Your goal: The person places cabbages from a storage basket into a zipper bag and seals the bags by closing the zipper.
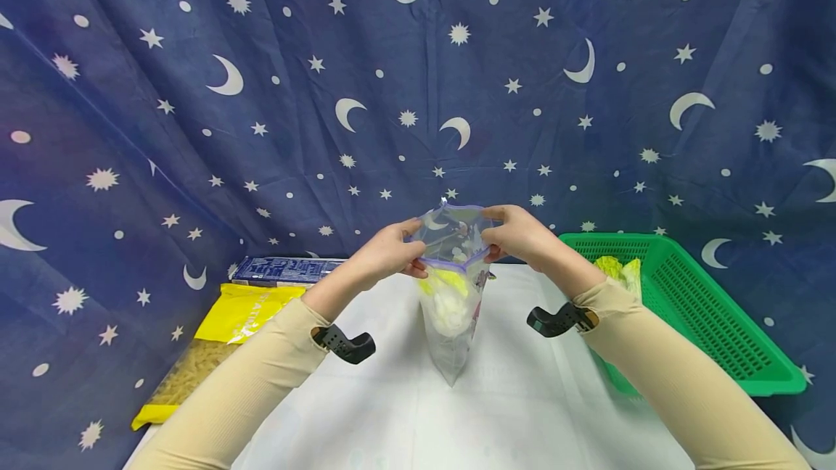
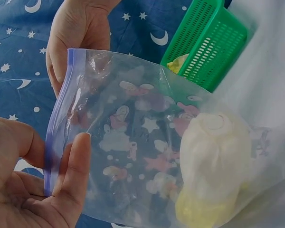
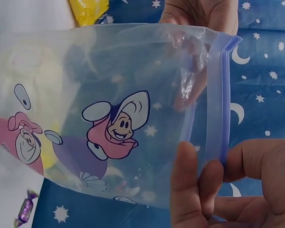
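Observation:
A clear zip bag (image 1: pixel 452 289) printed with cartoon figures stands upright on the white table (image 1: pixel 522 405), its purple zip rim (image 1: pixel 453 261) at the top. Pale yellow and white things (image 2: pixel 211 166) lie in its lower part. My left hand (image 1: pixel 390 251) pinches the left side of the bag's mouth, thumb inside (image 2: pixel 71 180). My right hand (image 1: pixel 519 234) pinches the right side of the rim (image 3: pixel 217 95), fingers over the zip. The mouth is held spread apart between both hands. The bag (image 3: pixel 99 109) shows a pink cartoon character up close.
A green plastic basket (image 1: pixel 705 310) with a yellowish thing inside sits at the right. A yellow pasta bag (image 1: pixel 215 343) and a blue box (image 1: pixel 281 269) lie at the left. A small wrapped purple candy (image 3: pixel 24 209) lies near the bag. Star-and-moon cloth (image 1: pixel 418 93) hangs behind.

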`<act>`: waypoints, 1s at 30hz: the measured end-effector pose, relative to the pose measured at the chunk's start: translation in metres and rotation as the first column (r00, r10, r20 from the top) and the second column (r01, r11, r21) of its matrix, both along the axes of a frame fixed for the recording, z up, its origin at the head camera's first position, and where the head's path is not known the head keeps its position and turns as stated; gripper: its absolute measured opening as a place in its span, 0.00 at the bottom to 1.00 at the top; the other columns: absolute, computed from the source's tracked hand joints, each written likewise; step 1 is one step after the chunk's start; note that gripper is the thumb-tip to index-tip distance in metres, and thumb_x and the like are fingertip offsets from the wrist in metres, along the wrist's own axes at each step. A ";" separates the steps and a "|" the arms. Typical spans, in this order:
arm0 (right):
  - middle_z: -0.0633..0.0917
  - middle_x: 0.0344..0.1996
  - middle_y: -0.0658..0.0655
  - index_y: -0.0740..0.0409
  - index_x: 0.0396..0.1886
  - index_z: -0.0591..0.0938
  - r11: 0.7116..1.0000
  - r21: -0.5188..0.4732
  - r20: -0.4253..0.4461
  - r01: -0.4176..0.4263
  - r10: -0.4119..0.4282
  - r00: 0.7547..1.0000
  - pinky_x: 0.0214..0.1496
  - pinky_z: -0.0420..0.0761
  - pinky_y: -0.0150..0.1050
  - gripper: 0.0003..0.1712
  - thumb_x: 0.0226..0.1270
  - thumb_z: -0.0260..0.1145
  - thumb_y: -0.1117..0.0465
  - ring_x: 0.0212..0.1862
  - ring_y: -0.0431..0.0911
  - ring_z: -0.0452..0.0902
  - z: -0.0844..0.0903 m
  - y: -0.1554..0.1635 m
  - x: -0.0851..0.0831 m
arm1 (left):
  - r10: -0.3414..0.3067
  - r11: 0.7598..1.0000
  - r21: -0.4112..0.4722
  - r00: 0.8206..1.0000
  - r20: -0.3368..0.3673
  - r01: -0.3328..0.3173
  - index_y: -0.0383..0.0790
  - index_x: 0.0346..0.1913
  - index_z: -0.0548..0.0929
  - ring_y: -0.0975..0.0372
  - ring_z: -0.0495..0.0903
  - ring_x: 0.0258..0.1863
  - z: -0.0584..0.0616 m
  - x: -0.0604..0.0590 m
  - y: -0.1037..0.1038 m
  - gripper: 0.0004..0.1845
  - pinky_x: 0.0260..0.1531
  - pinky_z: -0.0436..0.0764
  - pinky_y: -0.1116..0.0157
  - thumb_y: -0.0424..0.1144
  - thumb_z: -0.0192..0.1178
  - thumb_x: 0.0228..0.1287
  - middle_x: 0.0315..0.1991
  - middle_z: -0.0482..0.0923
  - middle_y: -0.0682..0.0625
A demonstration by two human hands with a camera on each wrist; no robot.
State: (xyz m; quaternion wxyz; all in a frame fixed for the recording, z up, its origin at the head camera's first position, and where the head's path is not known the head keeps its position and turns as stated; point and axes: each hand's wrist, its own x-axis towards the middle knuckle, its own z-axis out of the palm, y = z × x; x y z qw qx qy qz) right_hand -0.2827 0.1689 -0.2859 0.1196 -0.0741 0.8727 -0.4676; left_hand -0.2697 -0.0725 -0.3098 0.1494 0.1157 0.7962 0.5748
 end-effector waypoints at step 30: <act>0.57 0.79 0.64 0.62 0.82 0.56 0.990 -0.089 0.030 -0.110 0.113 0.993 0.53 0.86 0.50 0.48 0.62 0.61 0.72 0.42 0.52 0.86 -0.044 -0.023 0.003 | 0.048 0.989 -0.127 0.980 -0.193 -0.073 0.36 0.81 0.54 0.59 0.77 0.23 0.010 -0.005 -0.026 0.37 0.35 0.87 0.63 0.32 0.49 0.69 0.83 0.45 0.54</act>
